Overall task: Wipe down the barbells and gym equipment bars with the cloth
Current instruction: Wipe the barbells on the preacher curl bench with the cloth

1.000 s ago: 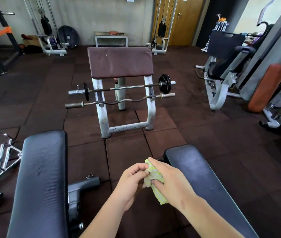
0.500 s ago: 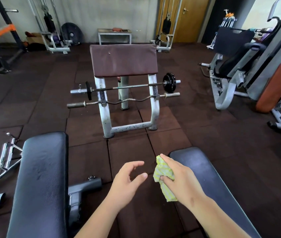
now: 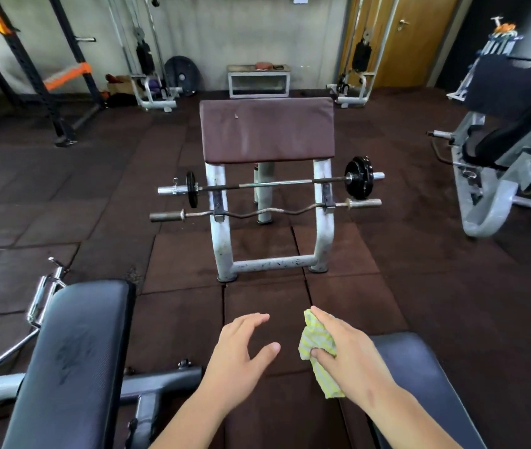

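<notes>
1. Cloth (image 3: pixel 317 343), yellow-green and striped, sits bunched in the right hand (image 3: pixel 351 358) at the near centre of the head view. The thumb pins it against the fingers, one corner pokes up past the fingertips and a tail hangs below the palm. How much of it lies folded behind the hand cannot be told.
2. Just left of it, not touching, the left hand (image 3: pixel 241 354) hovers with fingers spread and relaxed, holding nothing. Both forearms are cut off by the bottom edge.
3. Farther off in the centre, a straight barbell (image 3: pixel 273 183) rests across the upper hooks of a white stand (image 3: pixel 222 241) under a brown pad (image 3: pixel 267 129). It has a small black plate at its left end and a larger one at its right. Just below it and nearer, a bare curl bar (image 3: pixel 267 211) lies on the lower hooks. Both bars are well apart from the hands.
4. At near left is a black bench (image 3: pixel 73 361), its near end cut off. A chrome handle (image 3: pixel 42 299) on the floor is partly hidden behind it. At near right, a second bench (image 3: pixel 419 367) is largely covered by the right arm.
5. A grey machine (image 3: pixel 500 176) is cropped by the right edge. Along the far wall stand cable stations, a leaning weight plate (image 3: pixel 181 72) and a wooden door (image 3: pixel 400 37). The items on the low white table (image 3: pixel 259 82) are too small to make out.
</notes>
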